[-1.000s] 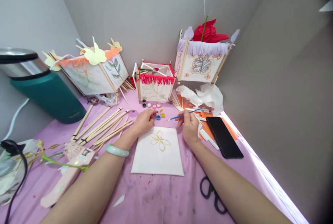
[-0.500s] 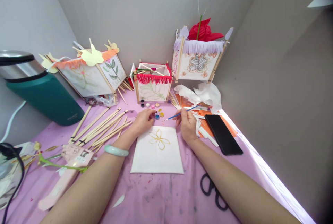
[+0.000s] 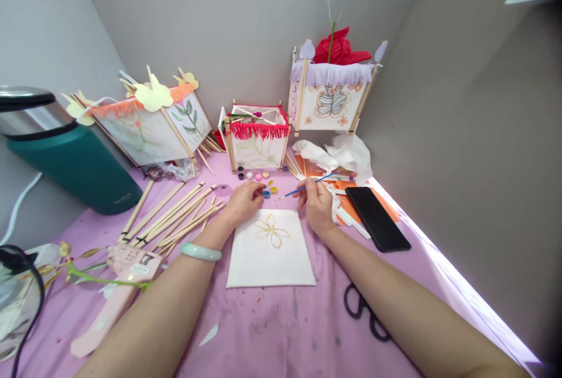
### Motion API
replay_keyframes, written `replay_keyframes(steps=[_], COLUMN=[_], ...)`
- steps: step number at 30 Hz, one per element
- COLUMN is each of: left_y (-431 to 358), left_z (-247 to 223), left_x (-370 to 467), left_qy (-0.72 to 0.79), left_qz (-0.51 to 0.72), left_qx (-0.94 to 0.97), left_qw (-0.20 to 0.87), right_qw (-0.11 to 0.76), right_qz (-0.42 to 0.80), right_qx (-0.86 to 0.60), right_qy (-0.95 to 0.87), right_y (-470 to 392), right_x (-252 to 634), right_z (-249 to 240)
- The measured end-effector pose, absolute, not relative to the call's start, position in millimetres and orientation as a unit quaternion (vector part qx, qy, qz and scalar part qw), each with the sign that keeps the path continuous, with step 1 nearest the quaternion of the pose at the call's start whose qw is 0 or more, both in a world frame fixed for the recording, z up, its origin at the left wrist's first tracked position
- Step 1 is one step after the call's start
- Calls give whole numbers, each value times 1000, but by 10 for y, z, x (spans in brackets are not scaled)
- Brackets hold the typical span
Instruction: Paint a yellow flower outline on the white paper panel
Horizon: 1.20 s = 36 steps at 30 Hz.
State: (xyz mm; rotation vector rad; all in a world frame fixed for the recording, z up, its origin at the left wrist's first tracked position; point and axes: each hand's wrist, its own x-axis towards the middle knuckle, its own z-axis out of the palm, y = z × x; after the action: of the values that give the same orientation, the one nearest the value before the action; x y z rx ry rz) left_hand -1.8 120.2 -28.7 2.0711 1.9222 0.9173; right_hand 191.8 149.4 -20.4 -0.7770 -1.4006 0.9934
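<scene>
A white square panel (image 3: pixel 271 264) lies on the purple cloth, with a yellow flower outline (image 3: pixel 272 230) near its top. My right hand (image 3: pixel 317 205) pinches a thin blue brush (image 3: pixel 302 188), whose tip points left, just above the panel's top edge. My left hand (image 3: pixel 246 199) rests at the panel's upper left corner with its fingers bent together beside the small paint pots; what they hold, if anything, is hidden. A blue pot (image 3: pixel 266 194) and a yellow pot (image 3: pixel 274 190) sit right of those fingertips.
Behind stand three decorated lanterns, including a red-fringed one (image 3: pixel 259 153). Wooden sticks (image 3: pixel 175 214), a teal bottle (image 3: pixel 79 161) and a pink glue gun (image 3: pixel 105 319) are at left. A black phone (image 3: pixel 377 219) and black scissors (image 3: pixel 366 312) lie at right.
The view has shifted slightly, so the panel appears a little further right and higher. Both hands keep nearly the same pose, and the brush is still in my right hand.
</scene>
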Motion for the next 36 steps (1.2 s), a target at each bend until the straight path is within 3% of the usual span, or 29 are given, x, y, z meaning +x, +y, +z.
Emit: replay_keyframes(steps=[36], left_y=[1209], left_z=[-221], left_x=[69], left_qy=[673], left_qz=[272], left_qx=[686], left_qw=[56], right_qw=[581], right_qz=[345], right_qx=[-371], right_qy=[-637], right_y=[1507], right_x=[1932], right_z=[-167])
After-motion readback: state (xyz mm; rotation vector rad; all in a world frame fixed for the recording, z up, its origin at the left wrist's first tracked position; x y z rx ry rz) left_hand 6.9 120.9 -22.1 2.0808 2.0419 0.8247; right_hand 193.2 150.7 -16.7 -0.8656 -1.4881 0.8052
